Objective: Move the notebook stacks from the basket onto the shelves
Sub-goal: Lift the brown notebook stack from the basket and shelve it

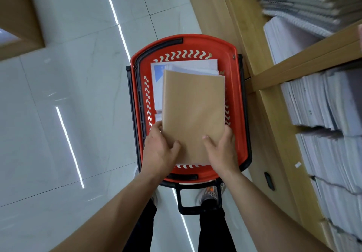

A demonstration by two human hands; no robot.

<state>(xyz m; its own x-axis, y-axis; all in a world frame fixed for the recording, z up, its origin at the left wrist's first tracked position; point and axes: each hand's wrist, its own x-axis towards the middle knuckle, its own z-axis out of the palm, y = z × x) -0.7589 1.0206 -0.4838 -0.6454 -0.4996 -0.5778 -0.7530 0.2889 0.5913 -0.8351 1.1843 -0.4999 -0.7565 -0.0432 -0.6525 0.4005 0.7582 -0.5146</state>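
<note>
My left grip (pixel 159 150) and right grip (pixel 221 151) both curl round the near end of the brown-covered notebook stack (pixel 194 110), holding it over the red basket (pixel 186 40), beside the shelves (pixel 313 55).

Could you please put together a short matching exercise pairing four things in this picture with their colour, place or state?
Things:
1. brown stack
2. basket
3. blue-and-white notebook
4. spiral notebooks

Descriptions:
A. piled on the wooden shelf
B. in the grip of the left hand and right hand
C. red, with black handles
D. lying in the basket, partly covered

Pairs: 1-B, 2-C, 3-D, 4-A.
</note>
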